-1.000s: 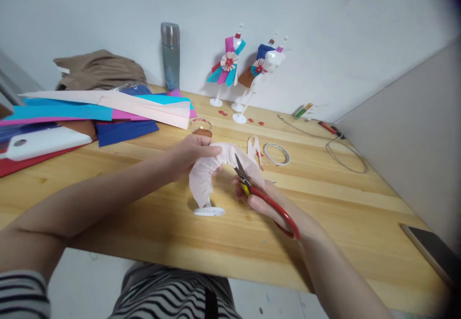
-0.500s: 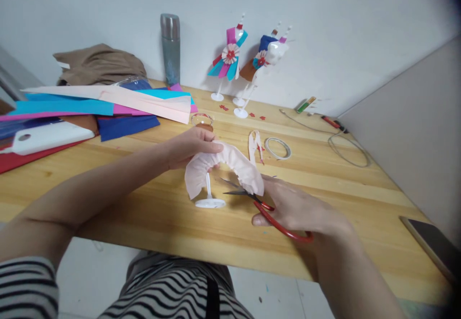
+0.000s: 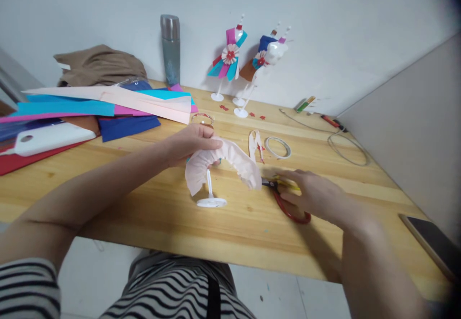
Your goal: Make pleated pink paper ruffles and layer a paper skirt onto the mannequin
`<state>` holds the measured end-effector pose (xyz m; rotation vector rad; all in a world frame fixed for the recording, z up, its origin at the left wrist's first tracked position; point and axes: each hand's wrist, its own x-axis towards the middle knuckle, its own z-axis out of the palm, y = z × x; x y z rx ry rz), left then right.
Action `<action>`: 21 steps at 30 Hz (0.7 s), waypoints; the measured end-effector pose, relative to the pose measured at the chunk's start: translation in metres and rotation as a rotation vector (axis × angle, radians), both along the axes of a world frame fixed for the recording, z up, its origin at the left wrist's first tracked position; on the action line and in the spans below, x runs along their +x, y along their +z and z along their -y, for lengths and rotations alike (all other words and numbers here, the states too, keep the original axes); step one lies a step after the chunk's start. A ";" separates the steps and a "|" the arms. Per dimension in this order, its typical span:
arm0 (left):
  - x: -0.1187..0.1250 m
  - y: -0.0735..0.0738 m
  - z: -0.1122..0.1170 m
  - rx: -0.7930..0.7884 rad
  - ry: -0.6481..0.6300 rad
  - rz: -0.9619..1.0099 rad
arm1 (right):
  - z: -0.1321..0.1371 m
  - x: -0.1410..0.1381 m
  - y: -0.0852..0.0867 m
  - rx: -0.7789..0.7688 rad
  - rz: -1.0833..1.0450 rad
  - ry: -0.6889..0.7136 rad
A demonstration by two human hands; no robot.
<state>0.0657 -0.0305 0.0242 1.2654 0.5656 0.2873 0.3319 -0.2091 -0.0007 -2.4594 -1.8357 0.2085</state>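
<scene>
My left hand (image 3: 190,142) is closed on the top of a pale pink pleated paper strip (image 3: 230,161) draped over a white stand (image 3: 211,201) with a clear goblet top (image 3: 202,118). My right hand (image 3: 311,195) lies low on the wooden table (image 3: 144,213), its fingers round the red handles of a pair of scissors (image 3: 288,206). The scissors rest flat on the table, blades pointing at the strip's right end. The hand is smeared by motion.
Stacked coloured paper sheets (image 3: 108,105) and a white case (image 3: 46,139) lie at left, brown cloth (image 3: 99,64) behind. A metal flask (image 3: 170,47) and two decorated goblet dolls (image 3: 248,64) stand by the wall. A tape ring (image 3: 277,147), cable (image 3: 345,148) and phone (image 3: 432,247) lie right.
My right hand has lowered the scissors from the paper strip down onto the table to the right. My left hand has kept its hold on the strip.
</scene>
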 end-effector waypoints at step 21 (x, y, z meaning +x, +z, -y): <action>-0.006 0.001 -0.004 0.632 0.046 -0.176 | -0.059 -0.083 0.010 0.280 -0.582 0.180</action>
